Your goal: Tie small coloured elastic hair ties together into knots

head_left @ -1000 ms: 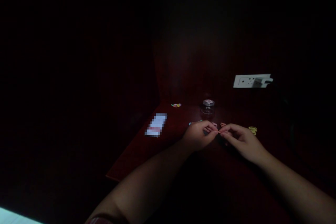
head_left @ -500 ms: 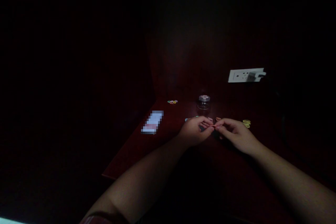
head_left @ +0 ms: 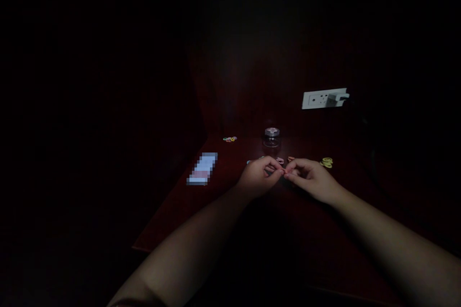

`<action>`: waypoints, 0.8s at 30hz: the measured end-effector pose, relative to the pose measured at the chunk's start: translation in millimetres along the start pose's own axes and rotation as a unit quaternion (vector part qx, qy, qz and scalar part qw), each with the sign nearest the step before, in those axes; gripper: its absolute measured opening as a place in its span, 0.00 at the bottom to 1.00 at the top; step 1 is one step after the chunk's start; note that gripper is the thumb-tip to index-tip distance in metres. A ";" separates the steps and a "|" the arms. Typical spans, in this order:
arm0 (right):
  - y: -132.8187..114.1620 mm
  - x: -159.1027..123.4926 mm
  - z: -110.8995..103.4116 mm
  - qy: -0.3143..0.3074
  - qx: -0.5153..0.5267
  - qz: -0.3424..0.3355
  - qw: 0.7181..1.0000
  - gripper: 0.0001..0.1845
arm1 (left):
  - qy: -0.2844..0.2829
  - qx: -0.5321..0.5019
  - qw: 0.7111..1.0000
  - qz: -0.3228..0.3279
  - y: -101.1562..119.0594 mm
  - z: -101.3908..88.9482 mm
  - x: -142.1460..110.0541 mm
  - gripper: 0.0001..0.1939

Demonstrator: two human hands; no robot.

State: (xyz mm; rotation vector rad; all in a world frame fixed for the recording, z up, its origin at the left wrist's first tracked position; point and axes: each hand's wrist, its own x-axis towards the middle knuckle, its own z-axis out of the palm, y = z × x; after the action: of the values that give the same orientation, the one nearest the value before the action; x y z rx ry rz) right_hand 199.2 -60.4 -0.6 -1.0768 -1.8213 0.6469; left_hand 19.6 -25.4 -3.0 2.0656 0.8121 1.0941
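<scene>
My left hand [head_left: 260, 175] and my right hand [head_left: 312, 178] meet fingertip to fingertip above the dark red table. Pinched between them is a small orange-red hair tie [head_left: 285, 171], mostly covered by the fingers. Just beyond the hands lie small coloured hair ties: a pink one [head_left: 280, 160], an orange one [head_left: 291, 159] and bits of blue [head_left: 248, 162] and green that my left hand partly hides. A yellow pile of hair ties [head_left: 327, 162] rests beyond my right hand.
A clear lidded jar [head_left: 272, 137] stands behind the hands. Several mixed-colour hair ties [head_left: 229, 139] lie at the back left. A bright, pixelated phone [head_left: 202, 169] is near the table's left edge. On the wall, a socket [head_left: 324, 99] holds a plug with a dark cable.
The view has shifted, so everything sits slightly farther left. The fingertips have closed nearer together, and less of the orange-red hair tie shows between them.
</scene>
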 end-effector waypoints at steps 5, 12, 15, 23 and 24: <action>2.5 -0.3 0.1 0.003 0.010 0.008 1.000 0.11 | -0.005 -0.027 1.000 -0.011 1.1 0.6 0.1 0.06; 4.2 0.5 -0.3 0.001 0.039 0.043 0.998 0.14 | -0.001 -0.050 0.999 -0.009 0.0 1.0 0.1 0.07; 5.1 2.4 -2.2 0.018 0.057 0.050 0.997 0.16 | 0.008 -0.060 0.998 -0.004 0.6 1.2 0.1 0.08; 3.4 3.1 -2.6 0.035 0.086 0.054 0.994 0.17 | 0.009 -0.053 0.998 0.018 1.3 1.1 -0.4 0.08; 2.7 3.0 -2.3 0.031 0.083 0.054 0.995 0.17 | 0.006 -0.056 0.998 0.017 1.5 1.3 -0.4 0.08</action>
State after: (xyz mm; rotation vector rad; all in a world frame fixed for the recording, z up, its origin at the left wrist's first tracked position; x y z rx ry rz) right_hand 201.7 -56.5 -0.3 -1.0778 -1.6335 0.8051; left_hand 20.8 -27.0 -2.6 1.9882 0.7083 1.1457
